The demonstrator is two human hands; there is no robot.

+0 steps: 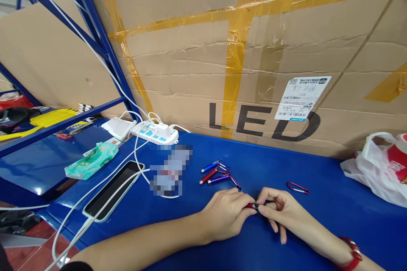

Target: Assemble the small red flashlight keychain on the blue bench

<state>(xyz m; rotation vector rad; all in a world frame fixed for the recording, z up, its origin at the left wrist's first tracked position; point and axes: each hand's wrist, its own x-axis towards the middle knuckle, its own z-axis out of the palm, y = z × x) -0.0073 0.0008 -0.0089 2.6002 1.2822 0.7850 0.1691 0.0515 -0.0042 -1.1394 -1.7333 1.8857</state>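
Pinched between left hand (227, 216) and right hand (280, 211): small red torch (253, 206), near loose red clip (298, 187). Step judged: assembling the body. Next calls for steady twisting.

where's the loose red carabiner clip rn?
Head view, right of centre: the red carabiner clip lies alone on the blue table, just beyond the right hand and left of the white plastic bag.
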